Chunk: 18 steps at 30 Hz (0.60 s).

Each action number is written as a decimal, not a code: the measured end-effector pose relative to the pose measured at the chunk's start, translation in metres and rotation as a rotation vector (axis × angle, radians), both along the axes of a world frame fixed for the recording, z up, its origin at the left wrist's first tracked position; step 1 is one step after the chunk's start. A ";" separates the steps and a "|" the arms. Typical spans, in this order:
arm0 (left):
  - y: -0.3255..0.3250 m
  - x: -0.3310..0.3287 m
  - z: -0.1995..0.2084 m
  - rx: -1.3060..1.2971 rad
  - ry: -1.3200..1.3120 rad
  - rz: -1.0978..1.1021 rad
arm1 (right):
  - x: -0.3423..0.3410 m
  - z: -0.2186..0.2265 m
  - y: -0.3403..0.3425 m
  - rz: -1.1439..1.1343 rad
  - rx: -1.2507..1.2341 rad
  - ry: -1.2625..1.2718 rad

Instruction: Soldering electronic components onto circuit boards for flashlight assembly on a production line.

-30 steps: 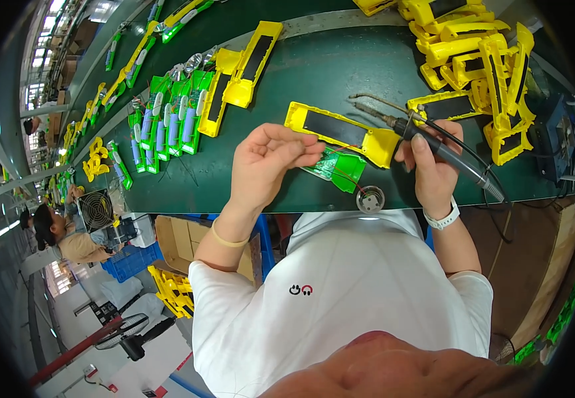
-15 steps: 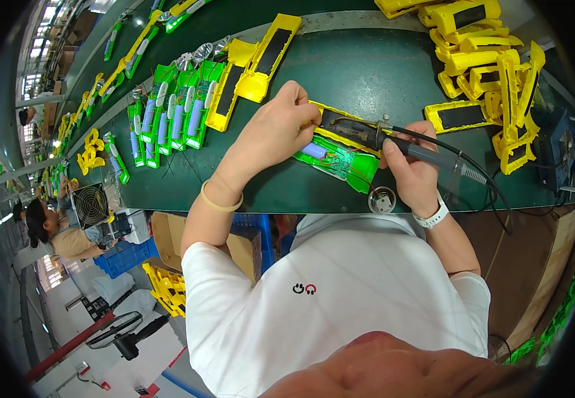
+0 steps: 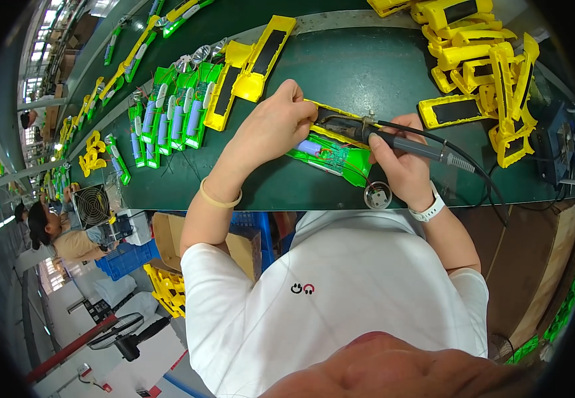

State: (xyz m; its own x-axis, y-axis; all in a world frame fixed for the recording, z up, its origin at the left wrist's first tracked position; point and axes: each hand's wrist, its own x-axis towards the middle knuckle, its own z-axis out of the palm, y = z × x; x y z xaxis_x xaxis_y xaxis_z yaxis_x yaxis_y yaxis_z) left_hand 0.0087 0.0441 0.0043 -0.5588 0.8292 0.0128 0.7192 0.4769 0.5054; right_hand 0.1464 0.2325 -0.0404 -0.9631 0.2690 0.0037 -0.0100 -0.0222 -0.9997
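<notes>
My right hand (image 3: 401,166) is closed around the dark grey handle of a soldering iron (image 3: 415,147), whose tip end points left over a yellow casing half (image 3: 332,109) with a black inner panel. My left hand (image 3: 269,127) pinches at the left end of that casing; what lies between its fingertips is hidden. Just on the near side of the casing is a green lamp housing (image 3: 355,174) with a circuit board and a blue-violet battery cell (image 3: 310,147). Thin wires run from it to a round lamp reflector (image 3: 377,196) near the table edge, beside my right hand.
Green housings with battery cells (image 3: 176,123) stand in a row on the left, beside two yellow casings (image 3: 261,73). Yellow casings (image 3: 466,56) are heaped at the right, near a dark blue box (image 3: 553,149). The iron's black cable (image 3: 493,189) loops over the table edge (image 3: 281,209).
The soldering iron and my right hand have shifted slightly left over the casing. My left hand keeps nearly the same pinch. The whole view has moved a little.
</notes>
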 end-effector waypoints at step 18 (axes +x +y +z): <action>0.001 0.005 0.001 0.008 0.005 0.023 | -0.014 0.026 0.060 -0.052 -0.212 0.543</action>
State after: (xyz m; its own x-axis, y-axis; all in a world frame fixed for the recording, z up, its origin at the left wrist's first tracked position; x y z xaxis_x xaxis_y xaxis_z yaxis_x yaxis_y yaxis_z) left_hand 0.0134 0.0455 0.0052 -0.5779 0.8158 0.0220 0.7105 0.4896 0.5054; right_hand 0.1325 0.2921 -0.0140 -0.8236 0.3650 0.4341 -0.5264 -0.2069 -0.8247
